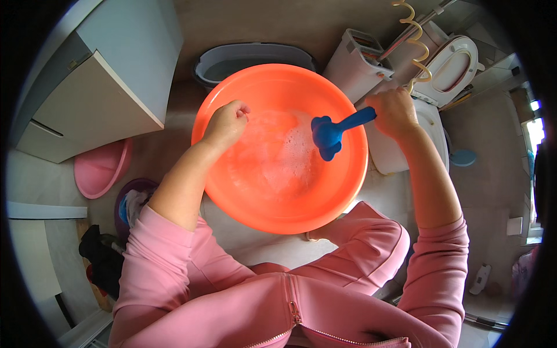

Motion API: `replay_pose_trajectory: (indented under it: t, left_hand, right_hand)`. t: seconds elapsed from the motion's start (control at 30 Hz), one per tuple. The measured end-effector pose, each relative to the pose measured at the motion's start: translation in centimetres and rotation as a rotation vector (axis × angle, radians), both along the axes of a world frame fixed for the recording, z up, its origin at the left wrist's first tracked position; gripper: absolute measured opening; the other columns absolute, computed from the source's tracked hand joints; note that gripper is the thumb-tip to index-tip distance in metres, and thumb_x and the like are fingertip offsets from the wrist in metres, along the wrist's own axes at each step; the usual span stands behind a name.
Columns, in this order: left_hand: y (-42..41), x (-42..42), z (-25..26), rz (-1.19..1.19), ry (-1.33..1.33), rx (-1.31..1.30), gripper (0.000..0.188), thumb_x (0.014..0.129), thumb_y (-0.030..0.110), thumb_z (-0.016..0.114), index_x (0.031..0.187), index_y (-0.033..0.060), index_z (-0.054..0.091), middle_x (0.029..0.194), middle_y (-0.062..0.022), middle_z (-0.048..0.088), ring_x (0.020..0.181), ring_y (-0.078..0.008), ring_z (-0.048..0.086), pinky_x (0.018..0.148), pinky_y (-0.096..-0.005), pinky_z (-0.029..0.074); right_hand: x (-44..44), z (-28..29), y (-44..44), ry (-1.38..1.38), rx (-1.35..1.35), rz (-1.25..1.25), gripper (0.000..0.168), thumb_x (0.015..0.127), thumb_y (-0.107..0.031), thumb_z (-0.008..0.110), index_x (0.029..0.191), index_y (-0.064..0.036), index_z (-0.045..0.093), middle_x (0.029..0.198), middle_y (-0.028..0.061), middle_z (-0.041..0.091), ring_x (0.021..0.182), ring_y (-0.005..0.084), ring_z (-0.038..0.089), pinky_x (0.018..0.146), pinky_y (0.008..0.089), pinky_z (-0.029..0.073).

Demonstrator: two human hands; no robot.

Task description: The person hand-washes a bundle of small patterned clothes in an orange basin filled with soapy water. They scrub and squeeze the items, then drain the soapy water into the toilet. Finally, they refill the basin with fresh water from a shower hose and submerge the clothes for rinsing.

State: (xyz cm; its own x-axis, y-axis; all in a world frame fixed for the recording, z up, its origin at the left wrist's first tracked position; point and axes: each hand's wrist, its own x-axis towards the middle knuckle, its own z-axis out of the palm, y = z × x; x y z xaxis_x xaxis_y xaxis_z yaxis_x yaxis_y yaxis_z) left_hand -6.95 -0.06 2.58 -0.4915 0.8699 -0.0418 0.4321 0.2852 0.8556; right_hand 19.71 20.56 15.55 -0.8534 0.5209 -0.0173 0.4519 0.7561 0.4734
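Observation:
A large orange plastic basin stands on the floor before me, with water and some white suds inside. My right hand, beyond the basin's right rim, grips the handle of a blue plastic scoop. The scoop's lobed head hangs over the right part of the basin, its rounded side towards me. Over the basin's left part is my left hand, fingers curled in and nothing visible in them. Its palm is mostly hidden.
Behind the basin stands a grey tub. To the right are a white bin, a toilet with its lid up, and a coiled hose. At left are a cabinet, a pink basin and a purple basin with cloth.

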Motion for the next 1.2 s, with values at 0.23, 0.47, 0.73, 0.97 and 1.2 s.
replay_pose_trajectory:
  t: [0.23,0.47,0.73,0.97,1.2]
  left_hand:
    - [0.6,0.7,-0.6,-0.027,0.020,0.006,0.019,0.085,0.007,0.047,0.100,0.0003,0.058,0.087,-0.0082,0.059,0.080,-0.0149,0.056,0.070,-0.0292,0.046]
    - [1.2,2.3,-0.5,-0.228,-0.105,0.170,0.030,0.087,0.016,0.059,0.112,0.0017,0.056,0.106,-0.0124,0.060,0.100,-0.0205,0.058,0.087,-0.0309,0.046]
    - [2.0,8.3,1.4,-0.546,-0.284,0.066,0.036,0.086,0.018,0.062,0.114,-0.0010,0.046,0.096,-0.0154,0.060,0.092,-0.0255,0.059,0.078,-0.0355,0.049]
    - [2.4,7.6,-0.4,-0.303,-0.492,0.091,0.022,0.090,0.015,0.056,0.107,0.0020,0.048,0.088,-0.0103,0.058,0.082,-0.0192,0.059,0.074,-0.0323,0.049]
    - [2.7,6.8,-0.9,-0.084,-0.880,0.199,0.013,0.089,0.010,0.055,0.101,0.0060,0.049,0.083,-0.0046,0.052,0.074,-0.0125,0.051,0.068,-0.0275,0.045]
  right_hand:
    - [0.3,2.0,0.1,0.014,0.069,0.090,0.007,0.066,-0.010,0.064,0.066,-0.015,0.059,0.066,0.0025,0.061,0.075,0.0221,0.061,0.075,0.0343,0.042]
    - [-0.4,-1.3,-0.1,0.006,0.106,0.205,0.008,0.070,-0.011,0.061,0.065,-0.017,0.059,0.066,0.0021,0.060,0.076,0.0223,0.061,0.078,0.0342,0.040]
    - [-6.3,-3.9,-6.2,0.262,-0.169,0.501,0.010,0.068,-0.011,0.058,0.077,-0.014,0.061,0.081,0.0028,0.059,0.089,0.0219,0.056,0.089,0.0353,0.038]
    - [0.9,-6.6,-6.3,0.801,-0.098,-0.033,0.052,0.067,-0.001,0.059,0.118,-0.002,0.052,0.129,0.0154,0.046,0.120,0.0347,0.043,0.099,0.0404,0.038]
    - [8.4,-12.5,-8.3,0.976,-1.598,-1.008,0.048,0.082,-0.013,0.059,0.125,0.000,0.042,0.116,0.0150,0.056,0.101,0.0283,0.059,0.081,0.0382,0.053]
